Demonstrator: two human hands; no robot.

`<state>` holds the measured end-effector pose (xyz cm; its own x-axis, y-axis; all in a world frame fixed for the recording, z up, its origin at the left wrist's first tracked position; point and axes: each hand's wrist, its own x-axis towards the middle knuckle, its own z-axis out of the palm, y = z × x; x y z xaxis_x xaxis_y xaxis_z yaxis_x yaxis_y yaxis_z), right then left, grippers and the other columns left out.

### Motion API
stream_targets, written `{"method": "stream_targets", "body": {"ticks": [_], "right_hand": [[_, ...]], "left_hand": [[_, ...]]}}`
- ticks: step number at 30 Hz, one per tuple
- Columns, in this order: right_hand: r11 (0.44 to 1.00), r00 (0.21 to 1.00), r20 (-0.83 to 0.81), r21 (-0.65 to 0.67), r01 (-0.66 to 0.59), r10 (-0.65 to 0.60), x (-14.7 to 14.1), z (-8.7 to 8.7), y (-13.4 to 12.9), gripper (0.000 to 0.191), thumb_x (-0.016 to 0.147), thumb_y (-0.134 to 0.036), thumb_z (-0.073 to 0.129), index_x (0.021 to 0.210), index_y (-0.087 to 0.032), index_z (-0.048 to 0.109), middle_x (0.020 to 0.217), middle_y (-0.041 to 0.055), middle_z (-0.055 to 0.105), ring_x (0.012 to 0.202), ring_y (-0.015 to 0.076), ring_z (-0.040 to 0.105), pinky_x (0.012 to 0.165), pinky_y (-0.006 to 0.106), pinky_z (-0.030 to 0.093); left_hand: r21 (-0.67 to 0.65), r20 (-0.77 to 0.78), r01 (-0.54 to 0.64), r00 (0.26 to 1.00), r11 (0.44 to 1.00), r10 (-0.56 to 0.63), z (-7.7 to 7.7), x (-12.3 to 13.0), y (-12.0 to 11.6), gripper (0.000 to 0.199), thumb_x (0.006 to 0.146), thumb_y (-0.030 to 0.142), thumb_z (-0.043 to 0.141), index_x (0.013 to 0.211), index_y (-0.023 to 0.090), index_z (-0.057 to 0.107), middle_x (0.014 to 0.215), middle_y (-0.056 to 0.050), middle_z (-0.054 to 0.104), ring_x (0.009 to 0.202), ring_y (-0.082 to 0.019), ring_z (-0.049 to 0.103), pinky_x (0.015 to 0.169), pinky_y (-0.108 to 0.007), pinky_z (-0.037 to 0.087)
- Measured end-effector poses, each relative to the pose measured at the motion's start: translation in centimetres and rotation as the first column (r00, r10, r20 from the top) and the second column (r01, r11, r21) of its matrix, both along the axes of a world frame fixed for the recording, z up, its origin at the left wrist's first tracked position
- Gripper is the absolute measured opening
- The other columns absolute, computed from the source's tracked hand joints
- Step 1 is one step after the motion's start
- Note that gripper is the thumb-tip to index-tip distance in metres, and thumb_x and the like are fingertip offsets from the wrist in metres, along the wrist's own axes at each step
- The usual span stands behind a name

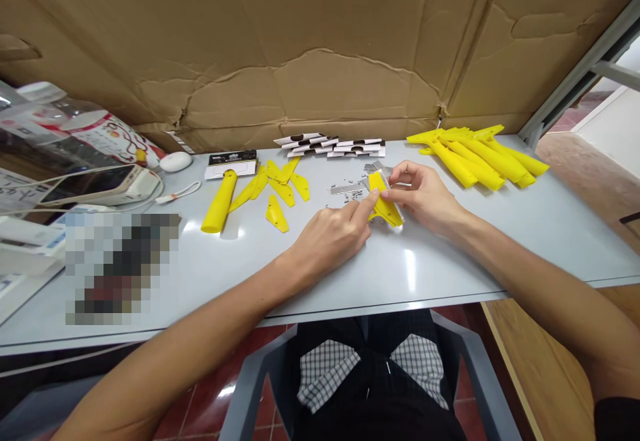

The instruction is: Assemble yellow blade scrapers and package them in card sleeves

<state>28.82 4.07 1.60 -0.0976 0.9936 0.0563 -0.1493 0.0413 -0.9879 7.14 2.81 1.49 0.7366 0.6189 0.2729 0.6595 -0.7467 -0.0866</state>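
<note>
A yellow plastic piece with a metal blade along its right edge (384, 202) lies tilted between my hands, right of the table's middle. My left hand (336, 236) presses an extended index finger on its upper left part, the other fingers curled. My right hand (423, 194) pinches the blade side with thumb and fingers. Small screws (356, 195) and a loose metal blade (346, 189) lie just left of the piece. Several flat yellow plates (276, 213) are spread further left, beside a yellow handle (220, 204) under a black and white card (231, 163).
Yellow handles (477, 154) are piled at the back right. Folded white cards (330, 146) line the cardboard wall (280, 41). On the left are a bottle (100, 131), a white round object (176, 161), a cable and a pixelated item (123, 264). The table's front edge (210, 322) is near my forearms.
</note>
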Motion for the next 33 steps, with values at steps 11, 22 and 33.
{"method": "stream_targets", "body": {"ticks": [11, 22, 33], "right_hand": [[1.000, 1.000, 0.001, 0.011, 0.028, -0.028, 0.05, 0.50, -0.30, 0.043, 0.063, -0.030, 0.094, 0.082, -0.023, 0.057, 0.092, -0.0013, 0.067, 0.069, 0.0118, 0.061, 0.063, 0.030, 0.051], [0.997, 0.997, -0.021, -0.032, 0.067, -0.068, -0.58, 0.05, -0.22, 0.050, 0.055, -0.031, 0.098, 0.078, -0.021, 0.055, 0.091, -0.0015, 0.067, 0.071, 0.0123, 0.063, 0.062, 0.028, 0.049], [0.995, 0.995, -0.015, -0.013, 0.103, -0.103, -0.91, -0.03, -0.43, 0.052, 0.055, -0.039, 0.098, 0.077, -0.022, 0.054, 0.091, -0.0007, 0.068, 0.073, 0.0125, 0.063, 0.070, 0.032, 0.055]], "left_hand": [[0.015, 0.044, 0.001, 0.999, 1.000, -0.002, 0.18, -0.01, 0.21, 0.057, 0.103, 0.024, 0.050, 0.158, 0.013, 0.041, 0.101, -0.012, 0.077, 0.072, -0.019, 0.069, 0.062, -0.030, 0.049], [0.033, -0.070, -0.090, 0.993, 0.995, 0.092, 0.87, 0.52, -0.52, 0.054, 0.103, 0.021, 0.046, 0.155, 0.011, 0.050, 0.090, -0.012, 0.073, 0.067, -0.021, 0.066, 0.052, -0.031, 0.038], [0.072, -0.059, -0.053, 0.997, 0.996, 0.057, 0.28, 0.34, -0.08, 0.058, 0.101, 0.018, 0.042, 0.159, 0.009, 0.044, 0.087, -0.012, 0.073, 0.066, -0.021, 0.066, 0.051, -0.032, 0.038]]}}
